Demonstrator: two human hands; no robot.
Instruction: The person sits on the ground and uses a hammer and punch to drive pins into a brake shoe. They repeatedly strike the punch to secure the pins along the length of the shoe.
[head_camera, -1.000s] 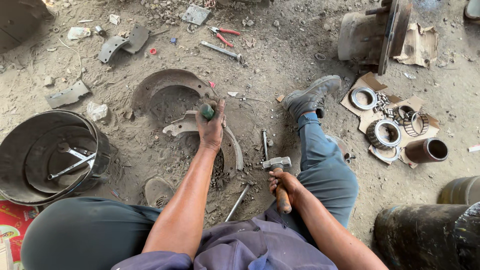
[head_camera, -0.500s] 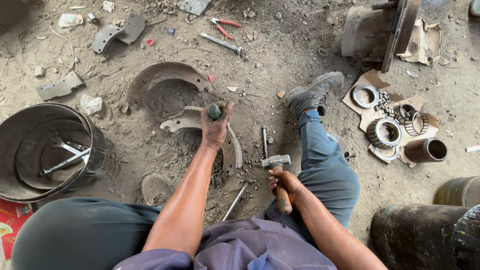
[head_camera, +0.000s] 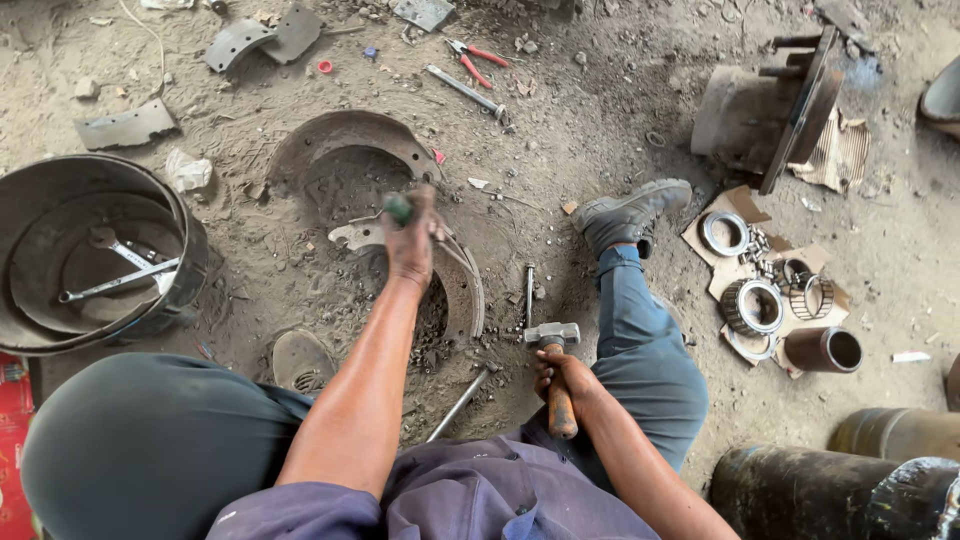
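Since the earlier frames the left hand (head_camera: 412, 240) has shifted only slightly, while the right hand (head_camera: 562, 375) stays low with the hammer (head_camera: 553, 362) — no swing is under way yet.

Left fingers are curled tight around a green-handled tool (head_camera: 398, 207), its tip hidden behind the fist, held over the curved brake shoe (head_camera: 455, 285) lying in the dirt between the legs. Right fingers are wrapped around the hammer's wooden handle, the steel head resting near the ground just right of the shoe, beside a short metal punch (head_camera: 528, 290). A second rusty brake shoe (head_camera: 345, 135) lies just beyond.

Further out, a large brake drum (head_camera: 60, 190) at the left holds a couple of wrenches (head_camera: 120, 275). Red-handled pliers (head_camera: 478, 57) and a long metal tool (head_camera: 468, 92) lie on the ground ahead. Right of the outstretched leg, flattened brown cardboard (head_camera: 735, 205) carries bearing rings (head_camera: 752, 305) and a rusty sleeve (head_camera: 825, 350). A red printed package (head_camera: 12, 440) shows at the left edge.
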